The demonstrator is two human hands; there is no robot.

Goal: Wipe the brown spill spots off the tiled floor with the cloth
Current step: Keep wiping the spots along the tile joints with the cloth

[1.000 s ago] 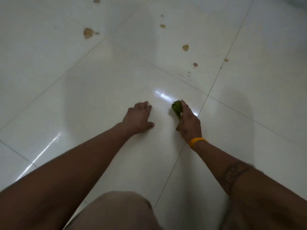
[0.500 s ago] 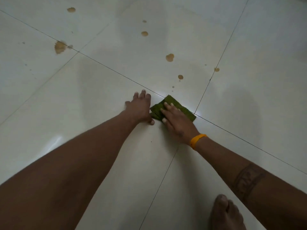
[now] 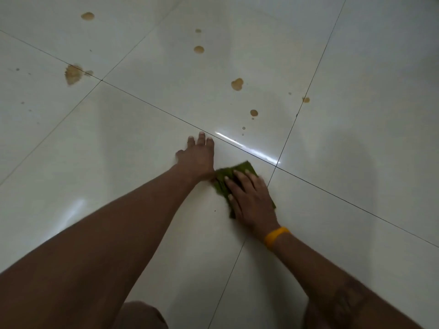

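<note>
The glossy white tiled floor (image 3: 133, 176) fills the view, its large square tiles divided by thin dark grout lines. The person's left hand (image 3: 198, 157) lies flat on it with the fingers straight and spread, the palm down on the tile just short of the grout line that runs diagonally ahead of it. The right hand (image 3: 251, 200), with a yellow band (image 3: 276, 237) round its wrist, presses flat on a crumpled green cloth (image 3: 244, 168); its fingers are stretched out over the fabric rather than curled round it. The cloth sits on the near tile, close to the corner where four tiles meet, and its left edge touches or nearly touches the heel of the left hand. The brown spill spots lie on the tiles beyond, well apart from the cloth: a large ragged splatter (image 3: 73, 74) across a grout line at the far left, a double drop (image 3: 237, 84), a round drop (image 3: 198, 49), and a small drop (image 3: 253, 112) nearest the hands.
</note>
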